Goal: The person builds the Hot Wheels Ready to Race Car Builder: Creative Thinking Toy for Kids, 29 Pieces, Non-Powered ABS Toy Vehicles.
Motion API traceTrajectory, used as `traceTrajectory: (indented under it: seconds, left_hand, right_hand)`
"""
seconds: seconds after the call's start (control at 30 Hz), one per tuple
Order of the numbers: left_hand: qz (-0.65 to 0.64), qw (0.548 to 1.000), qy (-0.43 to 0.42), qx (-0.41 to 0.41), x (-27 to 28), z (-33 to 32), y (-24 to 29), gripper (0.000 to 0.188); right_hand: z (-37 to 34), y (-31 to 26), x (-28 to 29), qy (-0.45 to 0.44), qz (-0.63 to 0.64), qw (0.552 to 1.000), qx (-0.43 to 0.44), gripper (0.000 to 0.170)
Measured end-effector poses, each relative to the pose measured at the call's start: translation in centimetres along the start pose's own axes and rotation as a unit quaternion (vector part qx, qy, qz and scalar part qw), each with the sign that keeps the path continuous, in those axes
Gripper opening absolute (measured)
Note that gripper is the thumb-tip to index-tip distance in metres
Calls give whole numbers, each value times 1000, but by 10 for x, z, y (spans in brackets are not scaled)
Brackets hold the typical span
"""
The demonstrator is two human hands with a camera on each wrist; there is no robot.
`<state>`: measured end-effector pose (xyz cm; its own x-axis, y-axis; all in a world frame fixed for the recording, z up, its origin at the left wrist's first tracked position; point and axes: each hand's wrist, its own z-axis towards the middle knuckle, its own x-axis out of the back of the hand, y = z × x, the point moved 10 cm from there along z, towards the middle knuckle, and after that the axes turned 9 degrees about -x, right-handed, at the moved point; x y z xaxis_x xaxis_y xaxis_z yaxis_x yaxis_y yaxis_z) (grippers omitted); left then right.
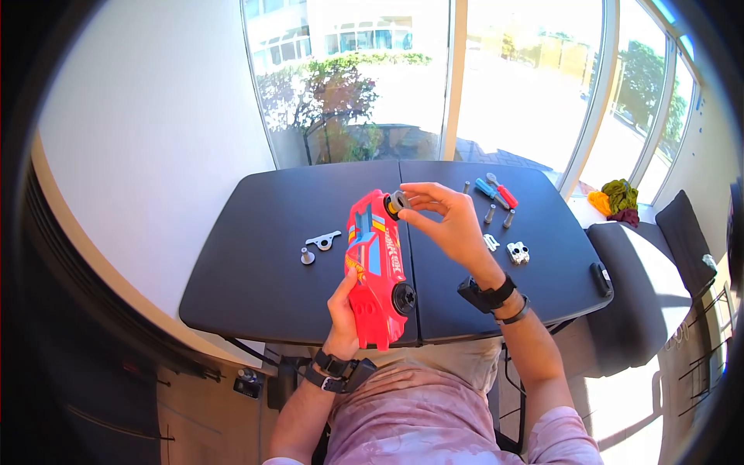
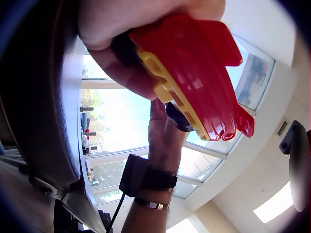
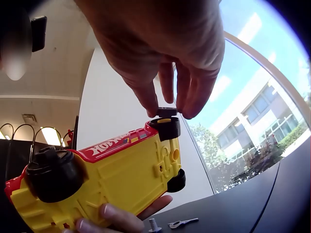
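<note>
A red toy car (image 1: 373, 267) with a yellow underside (image 3: 129, 177) is held tilted above the table by my left hand (image 1: 342, 311), whose fingers wrap its rear part. My right hand (image 1: 456, 229) pinches a grey disc-shaped piece (image 3: 166, 112) between thumb and fingers. That disc sits right at the outer face of one black wheel (image 3: 167, 129), with a bit of yellow showing between them. Another black wheel (image 1: 404, 298) on the same side faces the right. In the left wrist view the car's red body (image 2: 194, 73) hides most of the right hand's fingers.
On the black folding table (image 1: 248, 279) a grey bolt-like peg (image 1: 308, 256) and a grey bracket (image 1: 324, 240) lie left of the car. To the right are a blue screwdriver (image 1: 490, 192), a red-handled tool (image 1: 507, 195), several grey pegs (image 1: 490, 214) and a white engine-shaped part (image 1: 518, 252).
</note>
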<state>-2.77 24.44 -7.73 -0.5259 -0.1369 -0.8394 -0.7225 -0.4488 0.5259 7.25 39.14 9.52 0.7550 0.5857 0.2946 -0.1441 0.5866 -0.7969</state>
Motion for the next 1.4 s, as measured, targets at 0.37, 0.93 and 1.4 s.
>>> traceTrajectory:
  seconds: [0.37, 0.93, 1.4]
  left_hand:
    - [14, 1000, -5, 4, 6, 1, -3, 64]
    - [17, 1000, -14, 5, 5, 1, -2, 64]
    - [18, 1000, -18, 12, 8, 1, -3, 64]
  right_hand:
    - [2, 11, -6, 7, -4, 1000, -16, 43]
    - [-4, 31, -20, -46, 162, 982, -89, 37]
    - [-7, 34, -27, 15, 190, 979, -70, 36]
